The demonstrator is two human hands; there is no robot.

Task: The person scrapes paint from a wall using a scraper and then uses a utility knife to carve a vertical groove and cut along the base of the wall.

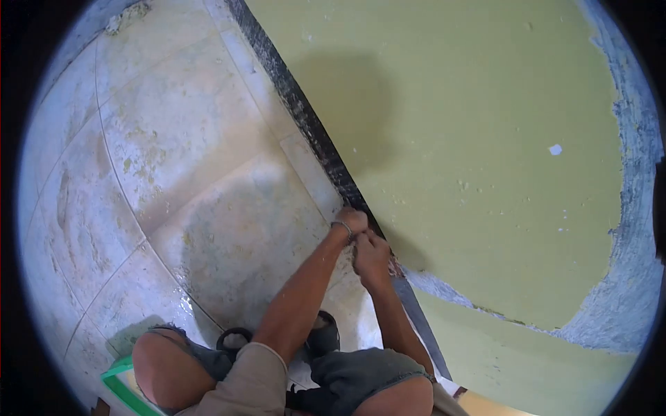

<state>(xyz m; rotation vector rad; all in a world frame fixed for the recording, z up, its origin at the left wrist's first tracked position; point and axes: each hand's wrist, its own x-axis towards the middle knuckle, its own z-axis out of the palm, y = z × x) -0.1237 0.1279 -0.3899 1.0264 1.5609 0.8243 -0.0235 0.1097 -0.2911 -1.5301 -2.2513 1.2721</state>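
Both my hands are together at the dark skirting strip (298, 104) along the foot of the green wall (479, 132). My left hand (352, 220), with a bracelet at the wrist, is closed in a fist against the strip. Just below it, my right hand (372, 256) is also closed, its fingers touching or nearly touching the left. Whatever they grip is hidden by the fingers. Pale scuffs and flecks mark the strip above my hands. Near my right hand, the wall has a rough bare patch (437, 286) where the green coat is gone.
Tiled floor (222, 229), stained and strewn with flecks, spreads to the left. My knees and dark sandals (322, 335) are at the bottom. A green-edged object (125, 388) lies by my left knee. Rough grey-white wall (610, 298) borders the green paint at right.
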